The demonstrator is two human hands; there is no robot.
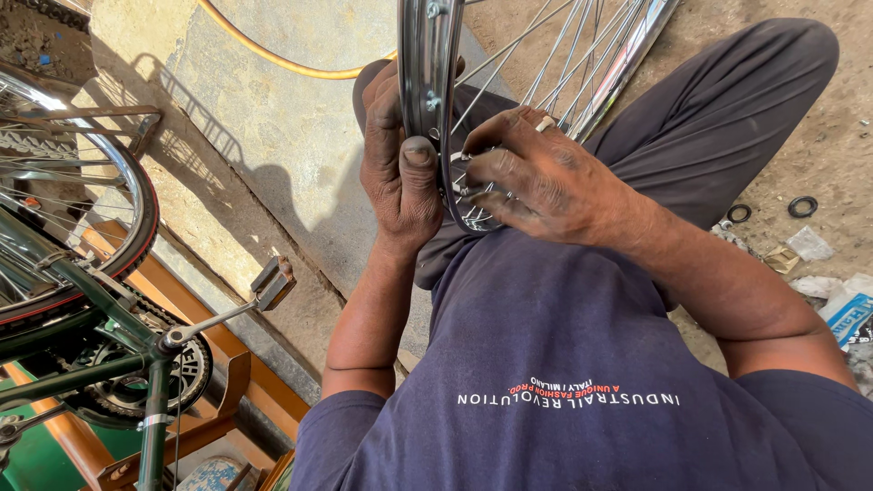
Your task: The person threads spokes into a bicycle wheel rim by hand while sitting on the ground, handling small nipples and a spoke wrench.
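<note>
Head view: a seated person steadies a shiny wheel rim [427,82] upright over the lap. Left hand [398,168] wraps the rim's outer edge, thumb pressed flat along it. Right hand [536,177], wrist bent inward, pinches a spoke [509,50] end at the rim's inner side. A green bicycle [82,300] stands well apart at left.

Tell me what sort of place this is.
Probably an open-air bicycle repair spot: the left hand grips a bare wheel rim, a green bicycle stands alongside, and rubber rings lie on dirt.
</note>
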